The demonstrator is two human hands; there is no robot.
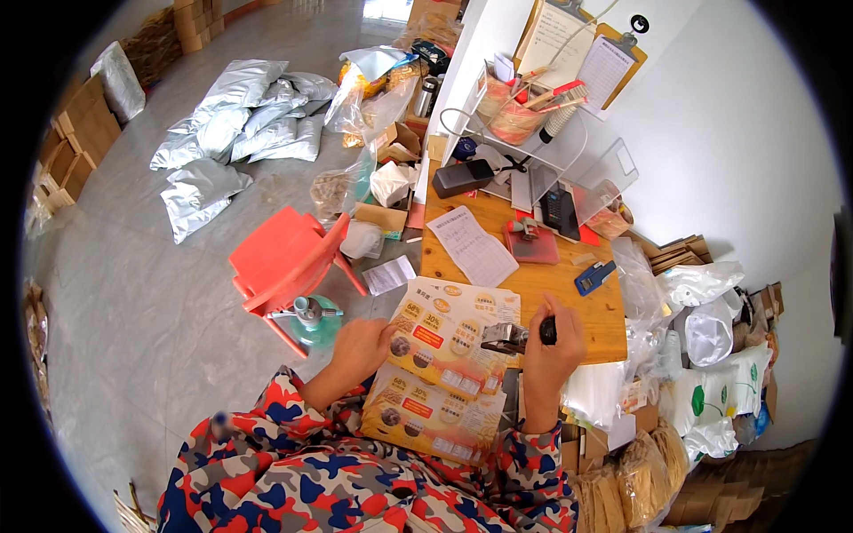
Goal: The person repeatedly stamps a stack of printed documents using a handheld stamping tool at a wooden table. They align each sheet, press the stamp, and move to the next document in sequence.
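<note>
Stacked yellow printed packaging sheets (453, 306) lie at the table's near left corner, and another yellow printed sheet (431, 413) overlaps them close to my body. My left hand (358, 348) is at their left edge, fingers closed on the margin. In my right hand (558, 351) is a metal hand stamp (504, 338) with a black knob (547, 330); my fingers wrap round the knob. The stamp's metal body is over the right part of the sheets; whether it touches them I cannot tell.
The wooden table (569, 311) also bears a paper form (471, 247), a red ink pad (533, 244), a blue device (594, 277) and a black box (462, 178). At left stand a red plastic chair (280, 253) and a green sprayer (315, 324). Plastic bags (711, 329) crowd the right.
</note>
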